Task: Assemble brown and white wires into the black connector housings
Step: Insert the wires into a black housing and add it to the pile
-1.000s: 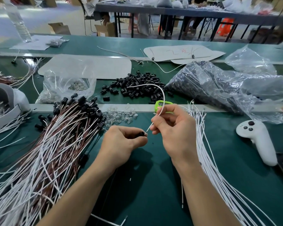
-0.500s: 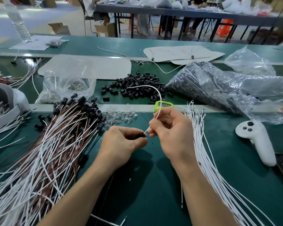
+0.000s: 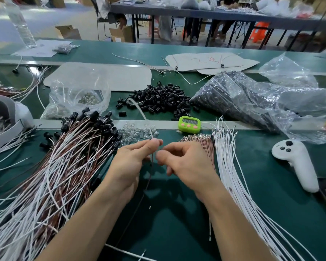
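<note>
The left hand is over the green table, near the middle of the view. Its thumb and first finger are closed together on a white wire, which rises away from the fingertips and looks blurred. From the same pinch a brown wire hangs down and then runs toward the near edge of the table. A small dark spot shows at the fingertips, but it is too small to tell if it is a housing.

The right hand is just beside the left one, with its fingers curled. Its thumb tip is very near the brown wire. I cannot tell whether it grips the wire or only comes close to it.

The loose black connector housings lie in a pile farther back on the table, well apart from both hands. At the left lies a big bundle of finished wires (brown and white together, with black housings on the far ends). At the right of the right hand lie loose brown wires with metal ends, and beside them a long row of loose white wires.

A green timer stands between the housing pile and the hands. Small clear parts lie just behind the left hand. A white controller lies at the far right, and a large plastic bag of dark parts lies behind it.
</note>
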Demonstrator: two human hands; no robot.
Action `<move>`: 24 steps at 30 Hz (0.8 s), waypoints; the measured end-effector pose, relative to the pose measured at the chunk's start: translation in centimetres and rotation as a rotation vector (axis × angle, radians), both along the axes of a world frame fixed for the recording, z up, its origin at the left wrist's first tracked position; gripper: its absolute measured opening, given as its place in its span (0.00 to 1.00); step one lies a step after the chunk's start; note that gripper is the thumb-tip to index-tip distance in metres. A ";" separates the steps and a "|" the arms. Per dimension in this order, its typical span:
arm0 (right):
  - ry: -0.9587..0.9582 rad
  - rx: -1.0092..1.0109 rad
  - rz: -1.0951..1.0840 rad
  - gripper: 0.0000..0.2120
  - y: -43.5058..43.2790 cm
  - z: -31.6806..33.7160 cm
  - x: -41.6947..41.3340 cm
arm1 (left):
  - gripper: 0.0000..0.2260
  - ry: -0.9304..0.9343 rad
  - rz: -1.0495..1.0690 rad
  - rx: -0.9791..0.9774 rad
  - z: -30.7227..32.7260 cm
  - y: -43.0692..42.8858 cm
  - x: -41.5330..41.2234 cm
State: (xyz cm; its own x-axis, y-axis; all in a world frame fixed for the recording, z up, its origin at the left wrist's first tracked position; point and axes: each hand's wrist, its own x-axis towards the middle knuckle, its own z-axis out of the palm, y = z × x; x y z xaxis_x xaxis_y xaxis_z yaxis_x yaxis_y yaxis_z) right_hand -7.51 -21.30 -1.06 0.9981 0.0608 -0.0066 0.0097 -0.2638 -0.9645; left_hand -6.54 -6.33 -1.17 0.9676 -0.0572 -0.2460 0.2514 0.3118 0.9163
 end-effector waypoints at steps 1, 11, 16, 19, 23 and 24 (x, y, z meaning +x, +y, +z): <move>-0.020 -0.033 0.003 0.08 0.5 0.0 -0.1 | 0.20 0.011 -0.014 -0.028 0.1 0.1 -0.1; -0.013 -0.591 -0.019 0.06 -2.9 2.4 -0.7 | 0.07 -0.002 0.159 -0.432 0.7 3.6 1.2; 0.096 -0.846 -0.290 0.05 -6.7 3.3 -0.7 | 0.06 -0.066 0.314 -0.571 1.7 6.5 2.5; 0.180 -0.960 -0.477 0.08 -8.6 3.4 -0.9 | 0.06 -0.074 0.387 -0.540 1.6 8.0 3.0; 0.155 -1.114 -0.610 0.15 -8.2 3.0 -0.9 | 0.06 -0.075 0.350 -0.334 1.1 6.7 2.7; 0.080 -1.101 -0.607 0.27 -7.4 2.9 -0.8 | 0.06 -0.081 0.319 -0.264 1.1 5.9 2.4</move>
